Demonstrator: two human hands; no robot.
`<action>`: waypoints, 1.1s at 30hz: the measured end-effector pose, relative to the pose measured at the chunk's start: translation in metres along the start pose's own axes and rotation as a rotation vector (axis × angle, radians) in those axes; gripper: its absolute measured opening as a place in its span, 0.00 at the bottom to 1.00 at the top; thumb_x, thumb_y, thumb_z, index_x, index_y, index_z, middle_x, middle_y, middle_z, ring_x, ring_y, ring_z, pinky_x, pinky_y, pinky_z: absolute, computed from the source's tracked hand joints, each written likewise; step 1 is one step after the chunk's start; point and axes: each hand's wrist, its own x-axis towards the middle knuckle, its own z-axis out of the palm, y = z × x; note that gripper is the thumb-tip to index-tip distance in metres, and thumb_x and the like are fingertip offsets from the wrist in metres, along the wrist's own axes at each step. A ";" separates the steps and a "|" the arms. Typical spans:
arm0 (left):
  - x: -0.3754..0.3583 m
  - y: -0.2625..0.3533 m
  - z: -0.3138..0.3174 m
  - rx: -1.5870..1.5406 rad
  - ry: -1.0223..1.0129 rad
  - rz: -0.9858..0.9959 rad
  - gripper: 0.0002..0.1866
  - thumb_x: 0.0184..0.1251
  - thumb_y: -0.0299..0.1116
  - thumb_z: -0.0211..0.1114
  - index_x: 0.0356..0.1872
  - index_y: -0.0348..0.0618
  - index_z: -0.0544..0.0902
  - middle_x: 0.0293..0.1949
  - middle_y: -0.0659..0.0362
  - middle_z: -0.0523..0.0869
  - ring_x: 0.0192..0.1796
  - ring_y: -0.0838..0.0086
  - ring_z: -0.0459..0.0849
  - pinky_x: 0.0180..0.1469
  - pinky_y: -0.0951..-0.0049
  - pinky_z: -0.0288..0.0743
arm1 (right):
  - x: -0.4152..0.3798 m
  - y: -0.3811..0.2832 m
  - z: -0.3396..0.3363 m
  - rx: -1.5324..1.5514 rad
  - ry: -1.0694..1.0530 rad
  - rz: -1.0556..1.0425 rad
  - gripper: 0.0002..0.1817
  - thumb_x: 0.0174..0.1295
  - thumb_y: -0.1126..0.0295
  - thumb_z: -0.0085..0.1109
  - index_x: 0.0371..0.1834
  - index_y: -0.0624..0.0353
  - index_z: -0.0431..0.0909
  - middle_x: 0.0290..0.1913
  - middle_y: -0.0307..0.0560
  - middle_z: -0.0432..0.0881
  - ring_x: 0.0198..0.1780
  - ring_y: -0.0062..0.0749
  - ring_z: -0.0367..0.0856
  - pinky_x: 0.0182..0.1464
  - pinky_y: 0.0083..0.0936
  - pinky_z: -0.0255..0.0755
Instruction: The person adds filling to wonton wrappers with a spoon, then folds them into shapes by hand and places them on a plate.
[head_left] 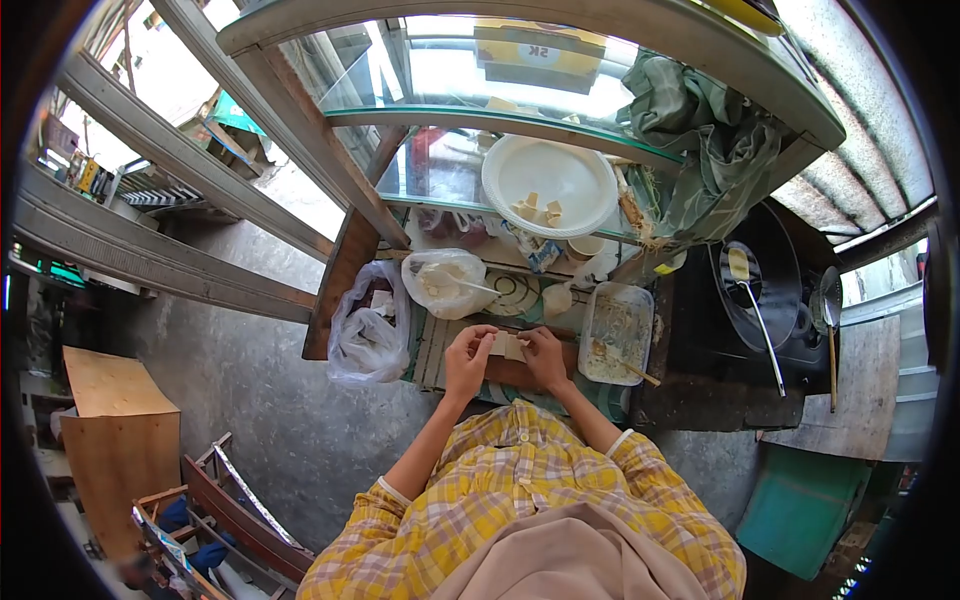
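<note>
A pale, flat, squarish piece that looks like a dough wrapper (508, 347) lies over a brown wooden board (515, 373). My left hand (468, 358) pinches at its left edge, thumb and fingers together. On the opposite side my right hand (543, 357) has its fingers closed at the right edge. Just right of it stands a clear plastic tub (601, 300) with mashed filling and a wooden-handled utensil (625, 362). Behind my left hand, a plastic bag of pale powder or batter (440, 285) has a light-coloured spoon (474, 287) in it.
A white plate (550, 170) with several small pale folded pieces sits in the glass case. A plastic bag (368, 335) hangs over the left counter edge. At right, a dark wok (755, 275) holds a metal spatula (765, 330); a skimmer (831, 310) lies beside it.
</note>
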 end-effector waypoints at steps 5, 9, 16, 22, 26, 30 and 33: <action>0.008 -0.055 0.016 0.224 -0.073 0.189 0.15 0.59 0.36 0.64 0.44 0.38 0.81 0.34 0.57 0.82 0.38 0.78 0.77 0.41 0.74 0.70 | -0.002 -0.046 -0.034 0.262 -0.170 0.111 0.16 0.47 0.78 0.64 0.42 0.59 0.79 0.33 0.40 0.79 0.33 0.21 0.77 0.36 0.19 0.72; 0.010 -0.030 0.022 0.086 -0.553 -0.152 0.16 0.58 0.37 0.66 0.45 0.38 0.81 0.35 0.60 0.84 0.37 0.81 0.78 0.41 0.78 0.72 | -0.018 -0.048 -0.052 0.475 -0.126 0.232 0.14 0.52 0.75 0.64 0.44 0.60 0.78 0.36 0.38 0.79 0.37 0.18 0.77 0.38 0.18 0.72; 0.007 -0.029 0.059 0.199 -0.609 -0.144 0.13 0.56 0.38 0.67 0.34 0.37 0.84 0.28 0.58 0.84 0.33 0.71 0.81 0.37 0.71 0.73 | -0.089 -0.014 -0.090 0.671 0.395 0.531 0.14 0.54 0.71 0.64 0.43 0.58 0.75 0.28 0.37 0.75 0.26 0.18 0.73 0.28 0.16 0.68; -0.016 -0.028 0.087 0.380 -0.614 0.305 0.23 0.53 0.33 0.65 0.52 0.41 0.75 0.27 0.53 0.84 0.31 0.60 0.83 0.35 0.67 0.75 | -0.128 0.008 -0.142 0.805 0.884 0.729 0.25 0.59 0.69 0.60 0.56 0.59 0.59 0.22 0.37 0.68 0.14 0.17 0.63 0.14 0.17 0.57; -0.035 -0.034 0.108 0.560 -0.760 0.338 0.34 0.54 0.32 0.64 0.64 0.43 0.63 0.26 0.54 0.84 0.29 0.59 0.82 0.33 0.64 0.74 | -0.102 0.029 -0.160 0.521 0.671 0.470 0.17 0.60 0.69 0.58 0.51 0.62 0.70 0.24 0.37 0.72 0.18 0.18 0.69 0.20 0.17 0.63; -0.049 -0.053 0.124 0.836 -0.797 0.447 0.41 0.52 0.32 0.65 0.68 0.42 0.55 0.23 0.54 0.83 0.26 0.59 0.81 0.30 0.62 0.72 | -0.068 0.026 -0.158 0.166 0.473 0.323 0.12 0.63 0.66 0.54 0.44 0.62 0.76 0.27 0.43 0.78 0.25 0.27 0.78 0.28 0.21 0.69; -0.053 -0.062 0.126 0.939 -0.767 0.514 0.43 0.51 0.33 0.67 0.69 0.42 0.53 0.21 0.53 0.81 0.24 0.60 0.80 0.28 0.61 0.72 | -0.060 0.016 -0.160 -0.241 0.376 0.147 0.11 0.65 0.65 0.50 0.39 0.61 0.78 0.31 0.47 0.80 0.29 0.36 0.80 0.29 0.26 0.72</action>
